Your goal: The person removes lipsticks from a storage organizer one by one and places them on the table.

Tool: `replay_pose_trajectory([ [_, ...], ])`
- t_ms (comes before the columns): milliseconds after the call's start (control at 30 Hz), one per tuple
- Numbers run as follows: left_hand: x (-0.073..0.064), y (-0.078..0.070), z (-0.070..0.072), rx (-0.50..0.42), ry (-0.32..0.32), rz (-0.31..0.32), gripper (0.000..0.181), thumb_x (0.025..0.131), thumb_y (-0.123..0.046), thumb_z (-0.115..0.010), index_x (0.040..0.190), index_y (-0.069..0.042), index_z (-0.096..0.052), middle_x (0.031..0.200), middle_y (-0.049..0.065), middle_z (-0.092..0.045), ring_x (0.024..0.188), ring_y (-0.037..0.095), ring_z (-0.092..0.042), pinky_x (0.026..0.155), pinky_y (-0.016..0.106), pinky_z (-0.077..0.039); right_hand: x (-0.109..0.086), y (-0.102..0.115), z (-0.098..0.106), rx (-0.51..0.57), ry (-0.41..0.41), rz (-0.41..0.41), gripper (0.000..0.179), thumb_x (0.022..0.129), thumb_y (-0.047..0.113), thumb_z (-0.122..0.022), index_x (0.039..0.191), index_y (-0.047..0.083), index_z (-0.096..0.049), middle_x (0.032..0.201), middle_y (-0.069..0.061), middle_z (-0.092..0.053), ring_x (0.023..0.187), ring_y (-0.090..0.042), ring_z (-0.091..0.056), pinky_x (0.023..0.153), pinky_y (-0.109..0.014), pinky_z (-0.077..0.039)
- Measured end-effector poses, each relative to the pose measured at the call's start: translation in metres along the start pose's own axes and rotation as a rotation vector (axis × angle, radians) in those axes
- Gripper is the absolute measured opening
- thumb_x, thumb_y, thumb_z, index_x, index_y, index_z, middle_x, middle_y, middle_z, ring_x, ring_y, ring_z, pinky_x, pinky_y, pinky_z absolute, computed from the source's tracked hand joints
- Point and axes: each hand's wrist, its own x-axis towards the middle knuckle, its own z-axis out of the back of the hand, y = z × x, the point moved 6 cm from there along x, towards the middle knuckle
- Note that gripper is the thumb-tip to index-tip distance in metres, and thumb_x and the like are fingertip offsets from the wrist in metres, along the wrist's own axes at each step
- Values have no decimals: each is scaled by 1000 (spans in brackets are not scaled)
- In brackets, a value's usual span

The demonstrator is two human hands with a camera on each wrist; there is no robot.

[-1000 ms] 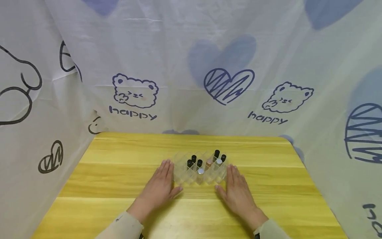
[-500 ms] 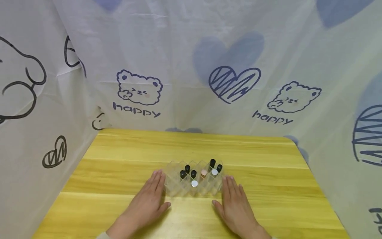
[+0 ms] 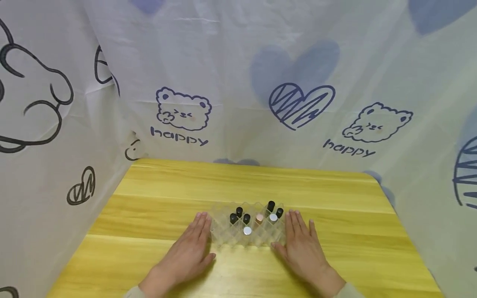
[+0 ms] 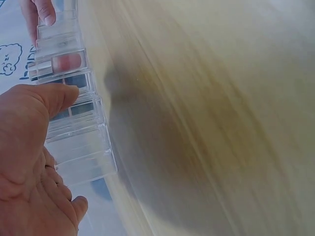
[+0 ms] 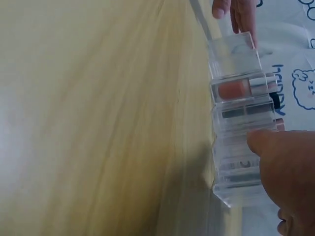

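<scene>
A clear plastic lipstick holder [image 3: 221, 236] with diamond-shaped compartments stands on the table. Several capped tubes are upright in it, among them a black-capped tube [image 3: 233, 218], a pink-topped tube [image 3: 259, 218] and a silver-capped lip tube [image 3: 247, 231]. That last one shows a coral-red body [image 5: 234, 90] in the right wrist view. My left hand [image 3: 186, 253] lies along the holder's left end, fingers straight and thumb out in front. At the right end is my right hand [image 3: 306, 254], its fingers extended and slightly spread, its thumb near the front face. Exact fingertip contact is hard to tell.
The yellow wood-grain table [image 3: 167, 178] extends around the holder on all sides. Behind it hangs a pale cloth [image 3: 238, 136] printed with hearts and bears, and more cloth covers the left and right sides.
The holder has come nearer to me and a little left, with both hands beside it. The right hand's fingers have spread slightly. The head view has also shifted.
</scene>
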Motion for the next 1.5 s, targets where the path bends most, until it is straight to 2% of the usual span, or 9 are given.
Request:
replay_pose_trajectory([
  [233, 13, 0, -2, -10, -14, -6, 96, 99, -47, -69, 160, 12, -25, 169, 33, -19, 158, 46, -23, 126, 53, -27, 10, -11, -1, 62, 75, -26, 96, 99, 58, -65, 156, -13, -36, 162, -32, -37, 152, -49, -36, 116, -72, -32],
  [467, 27, -3, -10, -61, 22, 6, 95, 101, -48, -64, 162, 10, -20, 170, 32, -15, 160, 46, -18, 126, 54, -25, 20, -26, 0, 101, 148, -43, 95, 101, 54, -64, 157, -15, -30, 163, -35, -33, 153, -51, -33, 115, -73, -33],
  [733, 42, -8, -14, -71, 29, 5, 95, 102, -47, -63, 163, 10, -18, 171, 31, -12, 161, 44, -16, 127, 53, -24, 23, -41, -3, 159, 173, -79, 101, 98, 55, -67, 158, -15, -27, 165, -35, -29, 154, -52, -29, 116, -73, -31],
  [933, 43, -10, -13, -92, 35, 9, 96, 102, -47, -63, 163, 9, -15, 171, 30, -9, 161, 44, -13, 128, 53, -22, 26, -41, -4, 67, 128, -70, 107, 95, 65, -66, 159, -12, -30, 166, -32, -29, 155, -49, -29, 120, -72, -24],
  [1100, 42, -11, -12, -106, 38, 18, 97, 101, -47, -64, 164, 8, -14, 172, 28, -5, 162, 43, -11, 128, 53, -21, 27, -39, -4, -13, 106, -41, 105, 96, 70, -60, 158, -10, -34, 167, -30, -29, 156, -47, -30, 124, -68, -20],
  [1267, 42, -10, -9, -114, 43, 22, 98, 101, -47, -65, 164, 8, -14, 172, 27, -7, 162, 42, -11, 128, 53, -21, 28, -39, -5, -28, 96, -29, 103, 98, 71, -55, 158, -10, -34, 166, -29, -30, 156, -46, -31, 125, -67, -18],
  [1500, 43, -9, -6, -116, 53, 13, 97, 100, -45, -68, 163, 10, -18, 171, 30, -13, 161, 43, -16, 127, 54, -24, 27, -41, -8, -21, 121, -30, 100, 101, 70, -51, 159, -9, -31, 167, -29, -27, 157, -46, -29, 126, -65, -15],
])
